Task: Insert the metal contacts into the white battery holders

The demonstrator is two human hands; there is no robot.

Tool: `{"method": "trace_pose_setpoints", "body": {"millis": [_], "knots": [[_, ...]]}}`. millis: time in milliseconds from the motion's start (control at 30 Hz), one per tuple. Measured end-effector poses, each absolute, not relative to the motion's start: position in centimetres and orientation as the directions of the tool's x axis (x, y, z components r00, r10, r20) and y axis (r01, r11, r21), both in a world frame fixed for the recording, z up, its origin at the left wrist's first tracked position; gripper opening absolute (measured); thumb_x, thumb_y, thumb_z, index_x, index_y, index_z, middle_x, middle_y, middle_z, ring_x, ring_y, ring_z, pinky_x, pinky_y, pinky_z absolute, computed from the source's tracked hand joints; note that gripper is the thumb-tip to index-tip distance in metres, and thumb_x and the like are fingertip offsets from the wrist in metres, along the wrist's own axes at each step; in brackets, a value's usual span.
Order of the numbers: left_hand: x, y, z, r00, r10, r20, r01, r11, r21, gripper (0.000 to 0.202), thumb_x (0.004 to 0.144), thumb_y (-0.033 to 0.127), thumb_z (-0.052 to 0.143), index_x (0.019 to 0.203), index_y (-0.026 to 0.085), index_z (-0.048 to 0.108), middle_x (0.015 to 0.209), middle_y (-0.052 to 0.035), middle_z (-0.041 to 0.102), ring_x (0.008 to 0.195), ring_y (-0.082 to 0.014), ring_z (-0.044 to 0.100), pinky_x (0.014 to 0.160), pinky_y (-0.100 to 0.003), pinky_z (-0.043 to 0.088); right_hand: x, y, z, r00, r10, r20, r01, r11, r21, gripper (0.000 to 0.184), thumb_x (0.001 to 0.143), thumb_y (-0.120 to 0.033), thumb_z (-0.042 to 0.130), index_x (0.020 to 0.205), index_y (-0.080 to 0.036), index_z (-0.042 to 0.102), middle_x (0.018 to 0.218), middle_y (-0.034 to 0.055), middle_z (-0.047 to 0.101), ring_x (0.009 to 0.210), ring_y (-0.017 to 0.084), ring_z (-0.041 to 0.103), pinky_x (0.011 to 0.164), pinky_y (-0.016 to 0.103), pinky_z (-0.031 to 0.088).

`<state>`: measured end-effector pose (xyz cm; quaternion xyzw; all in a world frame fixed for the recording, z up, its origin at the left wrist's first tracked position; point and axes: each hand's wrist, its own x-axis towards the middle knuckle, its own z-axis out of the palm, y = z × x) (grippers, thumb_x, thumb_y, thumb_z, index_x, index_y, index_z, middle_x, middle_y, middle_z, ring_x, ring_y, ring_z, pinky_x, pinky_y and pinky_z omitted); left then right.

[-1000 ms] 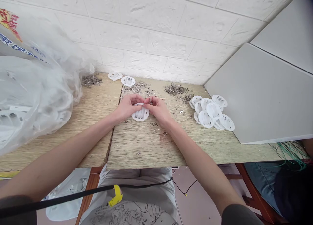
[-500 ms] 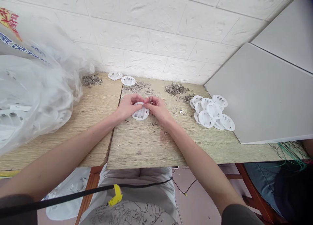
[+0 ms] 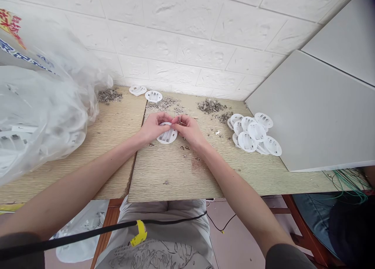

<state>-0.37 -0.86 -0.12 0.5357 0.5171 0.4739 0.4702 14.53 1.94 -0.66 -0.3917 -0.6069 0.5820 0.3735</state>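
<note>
A round white plastic battery holder (image 3: 166,135) with slots sits at the table's middle, tilted slightly. My left hand (image 3: 154,126) grips its upper left edge, thumb on top. My right hand (image 3: 187,128) is closed at the holder's upper right, its thumb and forefinger pinched against the rim next to the left thumb. A thin metal tool, perhaps tweezers (image 3: 179,120), pokes up between the right fingers; most of it is hidden. Small metal contacts (image 3: 184,148) lie loose just below the right hand.
Finished-looking white holders (image 3: 253,132) are heaped on the right beside a grey panel (image 3: 316,113). Piles of metal pieces (image 3: 210,105) lie along the wall. A clear plastic bag (image 3: 43,116) of white parts stands left. A black cable (image 3: 96,233) crosses my lap.
The holder has shifted a few pixels left and turned slightly in my fingers. Both hands stay in nearly the same place.
</note>
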Motion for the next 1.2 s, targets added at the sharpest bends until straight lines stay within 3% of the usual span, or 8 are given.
{"method": "trace_pose_setpoints", "body": {"millis": [767, 967, 1067, 1200], "knots": [[-0.4, -0.8, -0.2, 0.046, 0.999, 0.012, 0.096, -0.016, 0.995, 0.021, 0.063, 0.013, 0.062, 0.083, 0.015, 0.066, 0.084, -0.0039, 0.07, 0.075, -0.0145, 0.063, 0.068, -0.027, 0.048, 14.6, 1.7, -0.4, -0.426, 0.905, 0.001, 0.028, 0.015, -1.0, 0.014, 0.068, -0.025, 0.066, 0.077, -0.018, 0.057, 0.074, -0.0014, 0.055, 0.064, 0.01, 0.047, 0.055, 0.024, 0.036], [-0.5, -0.7, 0.0, 0.062, 0.997, -0.047, -0.154, 0.056, 0.986, 0.039, 0.062, 0.017, 0.075, 0.1, 0.017, 0.065, 0.092, -0.0034, 0.07, 0.075, -0.0138, 0.064, 0.07, -0.029, 0.05, 14.9, 2.6, -0.5, -0.405, 0.914, -0.033, -0.126, -0.092, -0.988, 0.021, 0.066, -0.029, 0.071, 0.077, -0.019, 0.056, 0.071, -0.0028, 0.052, 0.057, 0.007, 0.043, 0.049, 0.022, 0.033], [-0.4, -0.7, 0.1, 0.092, 0.995, -0.04, -0.352, 0.07, 0.933, 0.047, 0.061, 0.014, 0.079, 0.106, 0.019, 0.065, 0.093, -0.0031, 0.07, 0.084, -0.0148, 0.066, 0.081, -0.032, 0.053, 15.1, 3.4, -0.6, -0.351, 0.932, -0.086, -0.243, -0.18, -0.953, 0.022, 0.065, -0.025, 0.071, 0.078, -0.02, 0.054, 0.071, -0.0024, 0.052, 0.055, 0.007, 0.04, 0.044, 0.021, 0.026], [-0.2, -0.7, -0.1, 0.121, 0.993, -0.014, -0.427, 0.065, 0.902, 0.048, 0.064, 0.014, 0.08, 0.109, 0.02, 0.064, 0.1, -0.005, 0.07, 0.096, -0.0177, 0.067, 0.093, -0.038, 0.052, 15.2, 4.1, -0.7, -0.29, 0.947, -0.139, -0.298, -0.227, -0.927, 0.02, 0.067, -0.021, 0.069, 0.08, -0.021, 0.053, 0.073, -0.0015, 0.054, 0.054, 0.008, 0.037, 0.042, 0.022, 0.025]]}}
